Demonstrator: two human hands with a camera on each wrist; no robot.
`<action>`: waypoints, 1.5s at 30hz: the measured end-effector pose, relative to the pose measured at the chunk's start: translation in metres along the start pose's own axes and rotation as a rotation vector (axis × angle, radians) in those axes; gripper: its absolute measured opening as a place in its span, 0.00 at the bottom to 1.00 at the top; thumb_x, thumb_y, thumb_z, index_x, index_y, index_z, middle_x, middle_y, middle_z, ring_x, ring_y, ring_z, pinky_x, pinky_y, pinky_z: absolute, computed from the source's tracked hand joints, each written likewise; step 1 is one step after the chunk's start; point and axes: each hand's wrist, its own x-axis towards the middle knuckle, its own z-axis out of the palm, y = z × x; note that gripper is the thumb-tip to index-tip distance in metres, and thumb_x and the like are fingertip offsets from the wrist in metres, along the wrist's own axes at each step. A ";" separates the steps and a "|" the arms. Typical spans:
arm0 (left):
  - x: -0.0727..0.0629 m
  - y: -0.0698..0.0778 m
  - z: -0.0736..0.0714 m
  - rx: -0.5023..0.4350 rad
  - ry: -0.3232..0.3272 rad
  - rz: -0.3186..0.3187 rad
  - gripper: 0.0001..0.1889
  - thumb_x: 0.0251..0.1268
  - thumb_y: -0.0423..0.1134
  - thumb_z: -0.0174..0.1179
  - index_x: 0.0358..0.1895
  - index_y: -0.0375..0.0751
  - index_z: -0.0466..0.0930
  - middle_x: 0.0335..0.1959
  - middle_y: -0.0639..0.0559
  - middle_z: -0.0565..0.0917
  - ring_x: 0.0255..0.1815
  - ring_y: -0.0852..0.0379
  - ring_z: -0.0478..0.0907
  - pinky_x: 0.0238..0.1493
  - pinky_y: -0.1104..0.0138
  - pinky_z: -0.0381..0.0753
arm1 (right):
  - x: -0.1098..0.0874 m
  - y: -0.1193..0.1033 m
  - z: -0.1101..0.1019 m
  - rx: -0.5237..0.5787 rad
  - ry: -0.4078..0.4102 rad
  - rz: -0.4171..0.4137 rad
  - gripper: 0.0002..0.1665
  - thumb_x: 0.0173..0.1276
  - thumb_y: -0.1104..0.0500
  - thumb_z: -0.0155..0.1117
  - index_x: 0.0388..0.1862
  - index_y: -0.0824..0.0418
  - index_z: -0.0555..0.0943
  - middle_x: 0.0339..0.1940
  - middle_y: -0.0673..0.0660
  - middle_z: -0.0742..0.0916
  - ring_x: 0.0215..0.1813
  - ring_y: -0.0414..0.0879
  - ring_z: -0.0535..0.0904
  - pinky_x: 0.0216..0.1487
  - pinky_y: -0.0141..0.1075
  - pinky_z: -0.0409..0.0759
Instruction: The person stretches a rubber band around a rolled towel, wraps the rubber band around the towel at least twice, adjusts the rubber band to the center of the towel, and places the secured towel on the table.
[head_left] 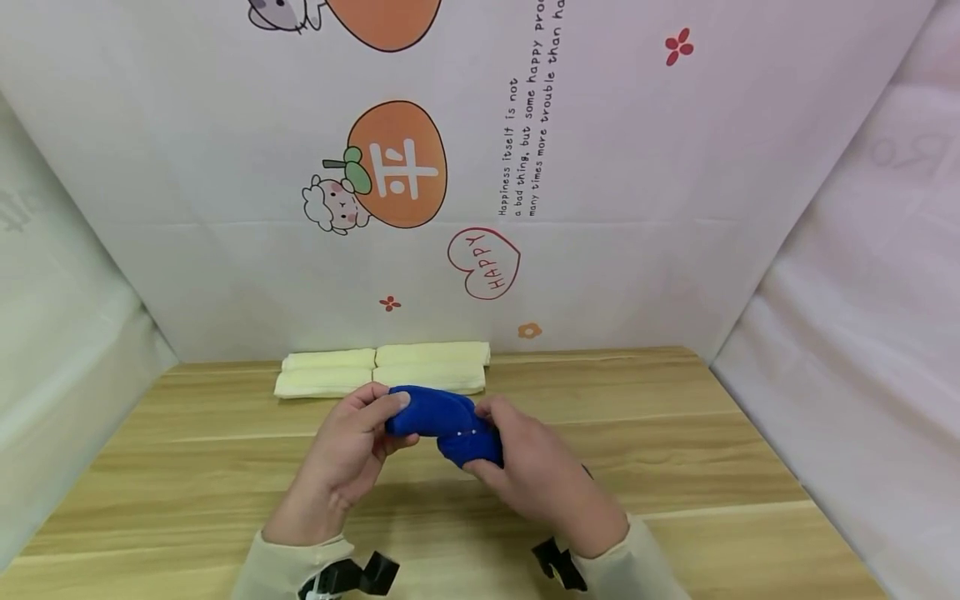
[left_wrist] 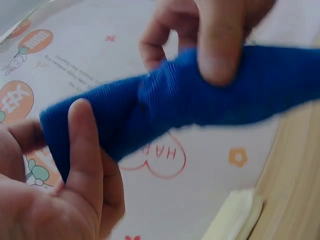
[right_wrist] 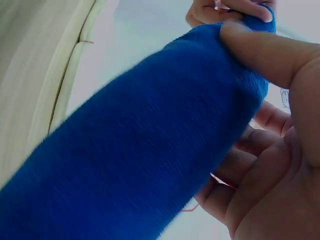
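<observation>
Both hands hold a blue ribbed knit sock [head_left: 427, 410] above the table. The left hand [head_left: 341, 454] pinches one end, thumb on the near face and fingers behind, as the left wrist view shows. The right hand [head_left: 543, 467] grips the sock farther along, thumb across the fabric. Between the hands the cloth looks bunched, with small white marks near the right fingers. In the right wrist view a long loose part of the sock [right_wrist: 140, 120] hangs toward the camera, and its end runs out of the picture.
Pale yellow folded cloths [head_left: 427, 379] lie in rows at the table's back edge, beyond the hands. Behind them rises a white printed sheet [head_left: 600, 275]. White fabric walls [head_left: 847, 275] flank the wooden table [head_left: 675, 450] on both sides.
</observation>
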 end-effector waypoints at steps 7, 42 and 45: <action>-0.002 0.000 -0.005 0.349 -0.200 0.130 0.36 0.68 0.38 0.65 0.75 0.53 0.59 0.70 0.40 0.61 0.64 0.40 0.71 0.56 0.53 0.78 | -0.001 0.011 -0.006 0.110 -0.022 0.021 0.21 0.74 0.61 0.62 0.62 0.58 0.69 0.55 0.58 0.84 0.52 0.50 0.81 0.52 0.50 0.80; -0.002 -0.005 -0.016 0.696 -0.436 0.592 0.26 0.59 0.28 0.71 0.60 0.51 0.78 0.56 0.51 0.77 0.52 0.48 0.77 0.48 0.60 0.82 | -0.002 0.013 -0.018 0.238 -0.135 -0.052 0.24 0.66 0.59 0.70 0.60 0.46 0.75 0.44 0.44 0.84 0.40 0.42 0.78 0.42 0.40 0.77; -0.002 -0.005 -0.015 0.677 -0.496 0.656 0.26 0.59 0.25 0.70 0.60 0.48 0.79 0.51 0.49 0.75 0.45 0.49 0.76 0.44 0.61 0.82 | -0.003 0.013 -0.020 0.244 -0.158 -0.078 0.23 0.68 0.57 0.69 0.59 0.46 0.76 0.44 0.44 0.84 0.39 0.42 0.79 0.42 0.39 0.77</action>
